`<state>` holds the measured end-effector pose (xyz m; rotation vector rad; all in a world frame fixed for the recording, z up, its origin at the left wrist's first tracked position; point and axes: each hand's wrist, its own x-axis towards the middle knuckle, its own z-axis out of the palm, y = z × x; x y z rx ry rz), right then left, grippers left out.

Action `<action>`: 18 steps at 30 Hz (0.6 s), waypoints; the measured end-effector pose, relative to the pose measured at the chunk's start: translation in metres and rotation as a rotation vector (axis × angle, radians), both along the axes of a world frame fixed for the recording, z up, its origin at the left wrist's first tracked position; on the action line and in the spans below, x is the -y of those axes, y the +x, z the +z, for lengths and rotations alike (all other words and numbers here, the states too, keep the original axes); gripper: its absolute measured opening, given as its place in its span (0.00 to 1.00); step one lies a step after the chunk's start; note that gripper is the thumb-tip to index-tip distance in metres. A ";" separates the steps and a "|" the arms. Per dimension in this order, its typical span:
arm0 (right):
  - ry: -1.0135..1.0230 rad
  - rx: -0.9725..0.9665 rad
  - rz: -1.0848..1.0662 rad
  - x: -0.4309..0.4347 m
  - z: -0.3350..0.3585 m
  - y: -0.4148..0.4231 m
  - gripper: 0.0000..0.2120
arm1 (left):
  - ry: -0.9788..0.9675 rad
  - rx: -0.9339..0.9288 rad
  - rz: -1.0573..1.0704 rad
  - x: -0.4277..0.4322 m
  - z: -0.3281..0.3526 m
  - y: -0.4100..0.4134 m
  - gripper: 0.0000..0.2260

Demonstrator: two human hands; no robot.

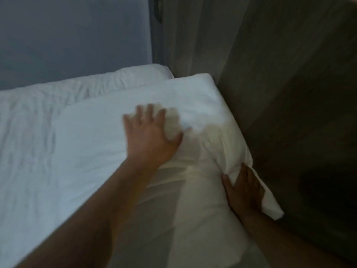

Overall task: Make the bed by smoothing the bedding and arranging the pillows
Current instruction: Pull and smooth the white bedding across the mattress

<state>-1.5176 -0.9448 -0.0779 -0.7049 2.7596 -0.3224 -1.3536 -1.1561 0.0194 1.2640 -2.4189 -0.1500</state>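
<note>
**As two hands met one pillow, we looked down on the bed**

While we looked down through the head camera, the near pillow [193, 105] lay white and plump along the right side of the bed, its long edge close against a wood-grain panel [289, 93]. Our left hand [152, 136] was on top of that pillow, about midway along it, palm down and fingers spread wide apart, pressing into the cloth so that the cover dimpled and creased just beside the thumb. Motion blur smeared the fingertips, so we could not read them finely, but nothing was clasped in that hand.

Our right hand [244, 188] was lower and further right, at the pillow's near end by the panel. It lay against the bulging corner with the back of the hand toward us, the fingers fairly straight and the thumb held apart, touching the cloth rather than curling round it. A flat flap of the pillowcase stuck out past this hand toward the panel.

Beyond the near pillow, a second pillow [116, 82] sat against a grey-blue wall [77, 35], more wrinkled and partly overlapped by the first. To the left of both arms, the white bedding [38, 151] spread out with shallow creases.
</note>
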 end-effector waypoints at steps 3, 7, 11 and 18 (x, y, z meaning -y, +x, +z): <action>0.005 -0.073 -0.021 0.020 0.046 -0.006 0.32 | 0.165 0.193 0.139 -0.037 -0.008 0.066 0.44; -0.322 -0.307 0.339 0.102 0.105 -0.010 0.32 | 0.128 0.247 0.098 -0.029 -0.011 0.065 0.39; -0.035 -0.315 0.619 0.180 0.105 -0.035 0.40 | 0.016 0.103 0.295 0.022 -0.018 0.076 0.39; -0.105 -0.175 0.494 0.198 0.015 -0.053 0.41 | 0.117 0.088 0.352 0.040 -0.074 0.055 0.44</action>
